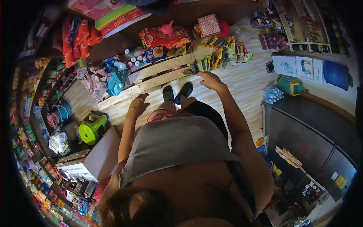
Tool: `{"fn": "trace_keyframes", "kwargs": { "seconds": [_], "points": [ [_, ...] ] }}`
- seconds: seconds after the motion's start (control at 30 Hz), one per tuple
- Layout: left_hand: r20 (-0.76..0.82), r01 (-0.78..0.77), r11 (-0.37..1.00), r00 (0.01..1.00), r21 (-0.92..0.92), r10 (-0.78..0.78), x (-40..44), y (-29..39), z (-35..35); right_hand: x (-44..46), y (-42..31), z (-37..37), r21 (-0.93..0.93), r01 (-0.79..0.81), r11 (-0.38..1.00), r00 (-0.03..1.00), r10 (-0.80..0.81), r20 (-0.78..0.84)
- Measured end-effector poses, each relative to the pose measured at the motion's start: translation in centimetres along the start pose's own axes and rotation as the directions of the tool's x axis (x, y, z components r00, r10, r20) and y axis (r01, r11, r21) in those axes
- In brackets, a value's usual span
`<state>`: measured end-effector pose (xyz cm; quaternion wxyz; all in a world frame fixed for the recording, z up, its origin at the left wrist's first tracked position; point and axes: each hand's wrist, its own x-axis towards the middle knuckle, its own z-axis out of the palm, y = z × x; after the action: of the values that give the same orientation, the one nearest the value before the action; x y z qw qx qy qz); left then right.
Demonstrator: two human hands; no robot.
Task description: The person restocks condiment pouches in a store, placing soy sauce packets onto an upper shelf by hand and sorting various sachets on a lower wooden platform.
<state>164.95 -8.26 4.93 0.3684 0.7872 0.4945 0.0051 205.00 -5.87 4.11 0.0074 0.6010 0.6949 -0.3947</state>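
Note:
My left hand (138,105) hangs over the floor in front of the wooden pallet (153,81), fingers apart and holding nothing. To the right, my right hand (211,80) reaches forward with its fingers stretched out. Its fingertips appear beside a dark green packet (192,69) at the end of a row of sachets; whether they touch it I cannot tell. Green and yellow sachets (218,56) lie spread on the floor beyond that hand. Red food packs (162,37) and a blue pack (154,54) lie behind the pallet slats.
A teal bag (116,78) and several small bottles (136,60) sit at the pallet's left. A green stool (92,128) stands left of me. On the right are a water dispenser (289,66), bundled bottles (273,94) and a dark cabinet (295,128). Stocked shelves (38,166) line the left side.

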Motion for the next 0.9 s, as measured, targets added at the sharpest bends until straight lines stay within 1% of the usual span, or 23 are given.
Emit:
{"fn": "trace_keyframes", "kwargs": {
  "seconds": [0.03, 0.07, 0.17, 0.2, 0.23, 0.27, 0.3, 0.33, 0.37, 0.43, 0.47, 0.53, 0.57, 0.6, 0.63, 0.7, 0.73, 0.77, 0.8, 0.83, 0.87, 0.9],
  "points": [
    [0.021, 0.063, 0.998, 0.998, -0.018, -0.063, 0.2, -0.5, -0.1, -0.4, -0.6, 0.3, 0.025, 0.003, 1.000, 1.000, -0.003, -0.019],
    [0.007, 0.077, 0.997, 0.997, -0.004, -0.077, 0.2, -1.0, -0.3, -0.7, -1.0, 0.2, 0.048, -0.055, 0.997, 0.998, 0.054, 0.033],
    [-0.001, 0.140, 0.990, 0.990, 0.017, -0.140, 0.1, -3.0, -0.3, -1.7, 1.0, 1.1, -0.011, -0.063, 0.998, 0.998, 0.063, 0.029],
    [-0.007, 0.165, 0.985, 0.986, 0.052, -0.164, 0.1, -3.5, -0.1, -2.2, 1.7, 1.0, -0.004, -0.110, 0.994, 0.994, 0.110, -0.017],
    [-0.010, 0.151, 0.986, 0.989, 0.077, -0.151, 0.1, -3.9, 0.1, -2.7, 2.6, 0.7, 0.004, -0.156, 0.988, 0.986, 0.156, -0.061],
    [-0.009, 0.172, 0.983, 0.985, 0.066, -0.172, 0.1, -4.2, 0.4, -3.0, 3.6, 0.2, 0.012, -0.198, 0.980, 0.974, 0.198, -0.106],
    [-0.010, 0.196, 0.979, 0.981, 0.057, -0.195, 0.1, -3.6, 0.1, -3.3, 4.6, -0.6, 0.119, -0.296, 0.948, 0.939, 0.311, -0.145],
    [-0.020, 0.220, 0.975, 0.975, 0.029, -0.220, 0.2, -3.0, 0.0, -3.3, 7.0, -0.7, 0.150, -0.237, 0.960, 0.915, 0.272, -0.297],
    [-0.033, 0.242, 0.970, 0.970, 0.031, -0.241, 0.3, -2.5, 0.3, -3.2, 9.7, -0.8, 0.171, -0.169, 0.971, 0.868, 0.229, -0.441],
    [-0.063, 0.293, 0.955, 0.955, 0.032, -0.291, 0.4, -1.0, 1.3, -1.5, 16.1, -1.6, 0.263, -0.224, 0.938, 0.802, 0.331, -0.497],
    [-0.065, 0.331, 0.944, 0.942, 0.003, -0.330, 0.4, 0.1, 1.8, -1.0, 17.8, -2.7, 0.405, -0.255, 0.878, 0.780, 0.434, -0.451],
    [-0.131, 0.331, 0.943, 0.934, -0.024, -0.331, 0.6, 2.0, 3.8, 0.3, 22.1, -4.6, 0.646, -0.317, 0.694, 0.729, 0.614, -0.303],
    [-0.163, 0.335, 0.941, 0.927, -0.040, -0.337, 0.7, 3.2, 5.1, 1.1, 24.8, -4.9, 0.513, -0.361, 0.779, 0.747, 0.571, -0.341],
    [-0.208, 0.341, 0.937, 0.914, -0.069, -0.348, 1.0, 4.9, 6.1, 2.6, 29.5, -3.9, 0.367, -0.387, 0.846, 0.769, 0.516, -0.377],
    [-0.255, 0.349, 0.934, 0.899, -0.077, -0.357, 1.2, 6.6, 8.0, 4.3, 32.8, -4.0, 0.210, -0.397, 0.893, 0.794, 0.450, -0.409],
    [-0.351, 0.365, 0.928, 0.861, -0.081, -0.369, 1.8, 9.3, 11.8, 6.1, 34.6, -5.5, 0.122, -0.449, 0.885, 0.800, 0.459, -0.386],
    [-0.244, 0.443, 0.881, 0.847, -0.166, -0.472, 2.7, 11.3, 12.8, 7.2, 36.3, -5.5, 0.061, -0.483, 0.874, 0.803, 0.469, -0.368],
    [-0.127, 0.541, 0.817, 0.813, -0.197, -0.569, 3.4, 12.7, 14.8, 8.0, 37.9, -5.2, -0.001, -0.516, 0.857, 0.803, 0.483, -0.350],
    [-0.096, 0.521, 0.828, 0.832, -0.207, -0.547, 4.1, 14.5, 16.6, 10.1, 41.9, -3.7, -0.057, -0.615, 0.786, 0.757, 0.570, -0.319],
    [-0.065, 0.499, 0.838, 0.850, -0.220, -0.523, 5.0, 16.3, 18.2, 11.9, 45.6, -2.2, -0.194, -0.546, 0.815, 0.813, 0.459, -0.359],
    [-0.011, 0.479, 0.842, 0.868, -0.249, -0.497, 6.0, 18.2, 19.6, 12.2, 45.7, -2.4, -0.132, -0.570, 0.811, 0.796, 0.506, -0.332],
    [0.044, 0.458, 0.845, 0.884, -0.277, -0.465, 6.8, 19.7, 20.8, 12.1, 44.1, -3.3, -0.019, -0.584, 0.812, 0.778, 0.552, -0.302]
  ]
}}
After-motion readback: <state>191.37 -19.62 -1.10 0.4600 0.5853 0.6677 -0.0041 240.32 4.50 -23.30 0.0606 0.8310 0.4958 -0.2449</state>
